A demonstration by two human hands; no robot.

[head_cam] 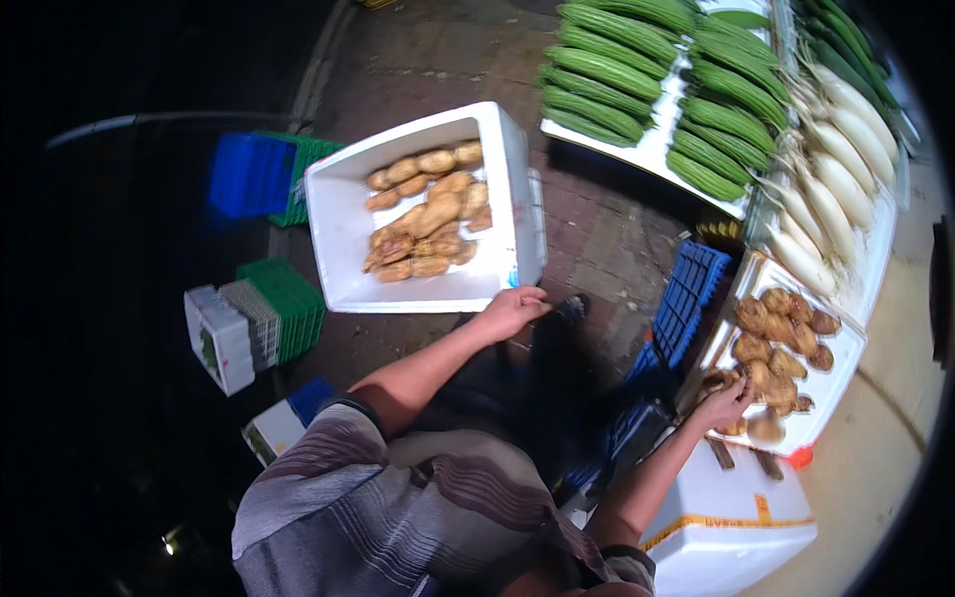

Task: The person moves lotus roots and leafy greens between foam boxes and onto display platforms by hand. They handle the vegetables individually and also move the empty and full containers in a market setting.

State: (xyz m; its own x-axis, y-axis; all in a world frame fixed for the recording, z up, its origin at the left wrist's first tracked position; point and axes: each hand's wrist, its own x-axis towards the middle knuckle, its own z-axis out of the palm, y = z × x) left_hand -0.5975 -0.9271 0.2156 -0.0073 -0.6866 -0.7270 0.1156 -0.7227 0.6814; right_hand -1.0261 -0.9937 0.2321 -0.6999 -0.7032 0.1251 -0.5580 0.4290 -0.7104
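Note:
My left hand (515, 310) is at the lower right corner of a white foam box (336, 239), its fingers partly curled; whether they grip the rim is unclear. Inside the box lie several brown, segmented roots that look like lotus roots (440, 213). My right hand (727, 407) reaches over the near left side of a white foam tray (835, 373), its fingertips against brown knobby root vegetables (776, 380). The hand hides part of them, so a firm grip cannot be confirmed. One pale, rounded piece (766, 427) near the hand is blurred.
Ridged green gourds (604, 71) and white radishes (843, 164) fill trays at the upper right. A blue plastic crate (690, 291) leans beside the stand. A taped foam box (731, 507) is at the lower right. Green crates (280, 317) stand left on paving.

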